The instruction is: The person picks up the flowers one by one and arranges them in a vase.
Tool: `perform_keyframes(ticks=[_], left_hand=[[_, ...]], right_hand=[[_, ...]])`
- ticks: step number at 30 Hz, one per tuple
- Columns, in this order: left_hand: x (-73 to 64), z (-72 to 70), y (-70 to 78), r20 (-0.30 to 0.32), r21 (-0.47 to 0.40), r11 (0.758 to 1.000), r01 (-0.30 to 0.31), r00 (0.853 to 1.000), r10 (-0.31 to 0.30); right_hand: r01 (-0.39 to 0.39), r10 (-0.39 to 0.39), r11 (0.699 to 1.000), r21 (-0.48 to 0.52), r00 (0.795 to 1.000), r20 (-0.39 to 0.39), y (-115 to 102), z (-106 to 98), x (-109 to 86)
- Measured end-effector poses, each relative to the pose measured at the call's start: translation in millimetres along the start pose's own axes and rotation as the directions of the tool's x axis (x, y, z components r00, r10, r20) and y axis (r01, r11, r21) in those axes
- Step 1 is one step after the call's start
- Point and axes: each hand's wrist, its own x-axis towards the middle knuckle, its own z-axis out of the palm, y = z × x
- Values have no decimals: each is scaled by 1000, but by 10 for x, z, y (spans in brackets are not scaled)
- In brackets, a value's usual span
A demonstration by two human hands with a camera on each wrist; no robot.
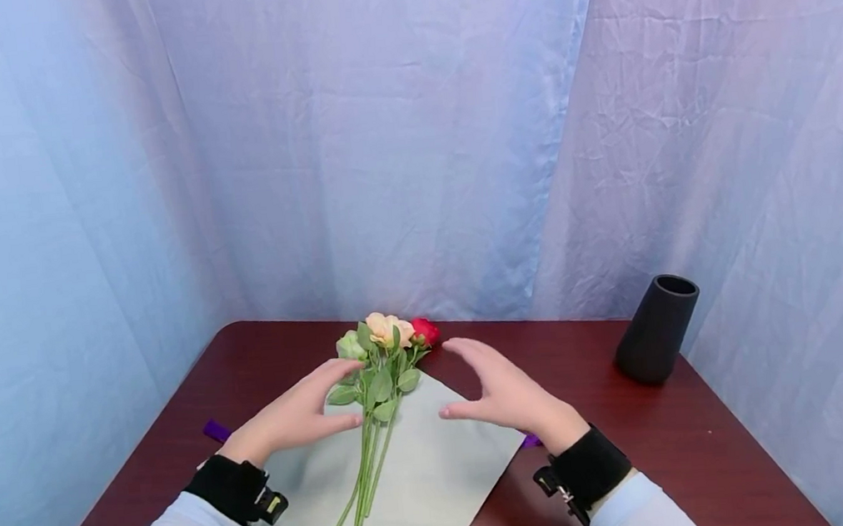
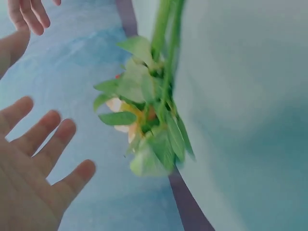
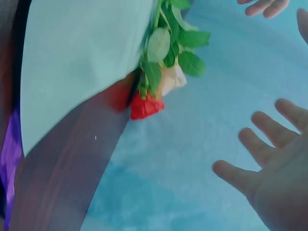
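Note:
A bunch of flowers [image 1: 381, 383] lies on a pale wrapping sheet [image 1: 425, 480], blooms toward the back of the table and stems toward the front. Its heads are pale green, cream-peach and red; the red rose [image 3: 146, 106] shows clearly in the right wrist view. To the left of the stems my left hand [image 1: 302, 411] hovers with fingers spread, holding nothing. My right hand [image 1: 504, 389] is held up on the other side, its thumb and fingers apart and nothing in them. In the left wrist view the leaves [image 2: 139, 86] hang beside the spread fingers [image 2: 53, 139].
A black vase [image 1: 656, 330] stands at the table's right rear. Purple ribbon [image 1: 216, 431] sticks out past the sheet's left side, and more purple shows by the right wrist. Light blue curtains [image 1: 380, 133] enclose the dark red-brown table [image 1: 264, 360].

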Motion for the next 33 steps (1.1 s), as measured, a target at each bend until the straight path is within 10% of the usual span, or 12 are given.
perform_keyframes(ticks=[11, 20, 33], left_hand=[[260, 225, 234, -302, -156, 982, -108, 952, 56], [377, 419, 556, -319, -348, 933, -90, 947, -28], [512, 731, 583, -257, -475, 880, -30, 961, -106]], right_hand=[[-79, 119, 987, 137, 943, -310, 217, -307, -150], [-108, 211, 969, 223, 832, -512, 508, -430, -275], [-221, 400, 912, 345, 669, -627, 1014, -464, -479]])
